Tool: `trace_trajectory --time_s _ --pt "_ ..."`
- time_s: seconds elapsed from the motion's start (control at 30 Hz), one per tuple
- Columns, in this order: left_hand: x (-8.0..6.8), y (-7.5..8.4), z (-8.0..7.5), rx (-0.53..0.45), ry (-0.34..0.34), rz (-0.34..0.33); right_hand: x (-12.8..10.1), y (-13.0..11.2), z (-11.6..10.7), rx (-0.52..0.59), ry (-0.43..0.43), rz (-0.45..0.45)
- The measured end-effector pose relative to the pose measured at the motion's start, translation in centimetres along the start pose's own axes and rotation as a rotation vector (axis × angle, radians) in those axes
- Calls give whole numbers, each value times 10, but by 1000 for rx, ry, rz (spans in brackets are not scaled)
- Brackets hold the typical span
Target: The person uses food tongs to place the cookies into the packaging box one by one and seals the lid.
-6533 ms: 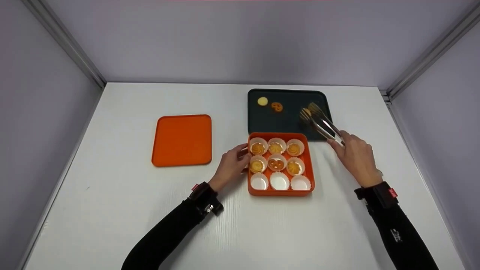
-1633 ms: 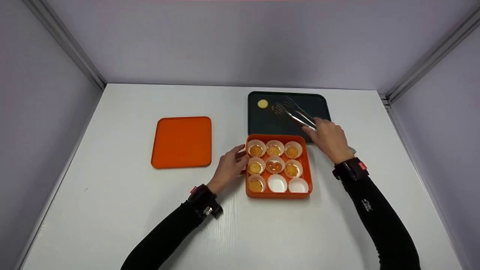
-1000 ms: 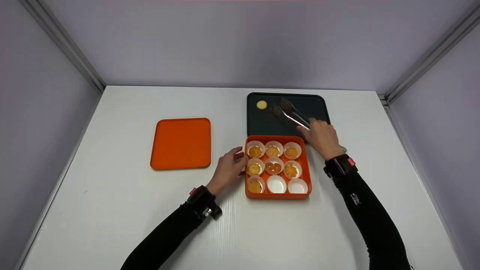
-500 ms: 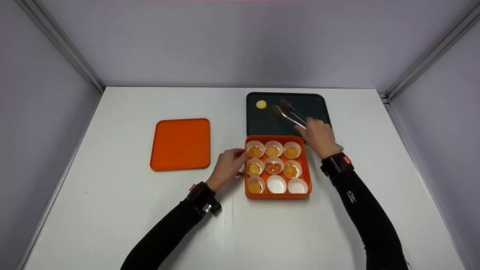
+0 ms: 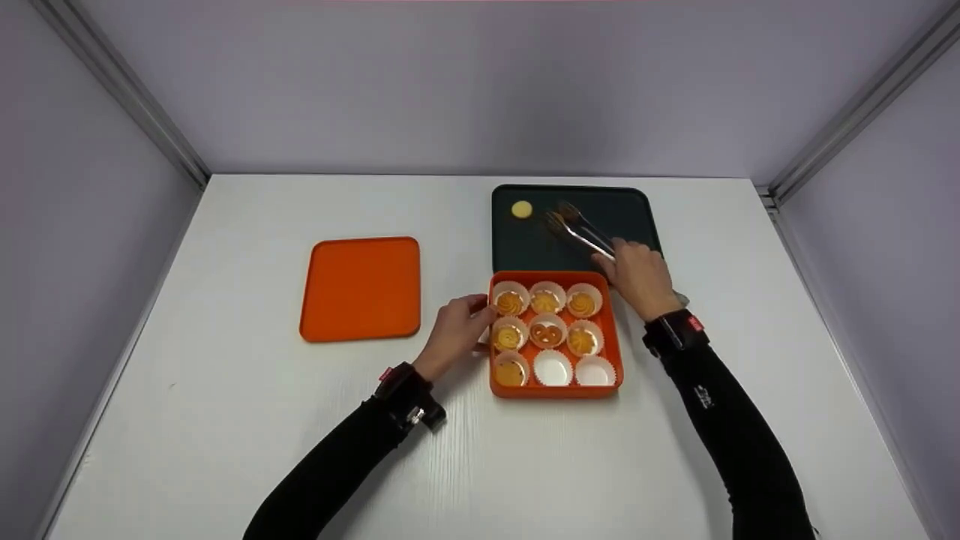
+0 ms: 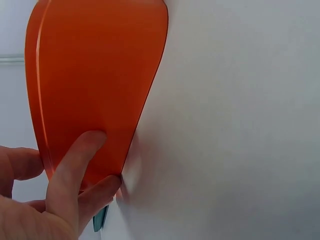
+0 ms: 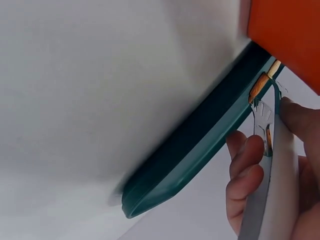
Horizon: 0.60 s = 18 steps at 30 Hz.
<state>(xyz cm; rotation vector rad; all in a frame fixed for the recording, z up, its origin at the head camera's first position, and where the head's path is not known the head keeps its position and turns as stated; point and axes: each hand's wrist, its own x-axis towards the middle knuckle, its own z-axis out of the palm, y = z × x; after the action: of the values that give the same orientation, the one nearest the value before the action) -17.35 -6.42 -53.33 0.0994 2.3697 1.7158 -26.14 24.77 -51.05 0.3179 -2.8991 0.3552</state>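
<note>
tongs [image 5: 581,229] (steel, seemingly gripping a cookie) in right hand [image 5: 637,274]; left hand [image 5: 454,334] steadies orange box [image 5: 555,390].

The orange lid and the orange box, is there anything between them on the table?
In the head view, only the left hand lies between the orange lid and the orange box, touching the box's left side. The rest is bare white table.

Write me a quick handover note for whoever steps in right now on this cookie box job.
Left hand steadies the orange box at its left wall. Right hand grips the tongs, whose tips pinch a cookie over the dark tray. Done: seven of nine paper cups filled. Left: front middle cup and front right cup are empty; a pale round cookie waits on the tray. The orange lid lies to the left.
</note>
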Motion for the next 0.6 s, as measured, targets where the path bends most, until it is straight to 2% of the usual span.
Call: trace_trajectory --time_s 0.43,0.6 --pt "-1 2 -1 -18 -32 -2 -14 8 -4 47 22 3" --pt "-3 2 -1 -36 -42 -13 -25 14 -10 41 57 -15"
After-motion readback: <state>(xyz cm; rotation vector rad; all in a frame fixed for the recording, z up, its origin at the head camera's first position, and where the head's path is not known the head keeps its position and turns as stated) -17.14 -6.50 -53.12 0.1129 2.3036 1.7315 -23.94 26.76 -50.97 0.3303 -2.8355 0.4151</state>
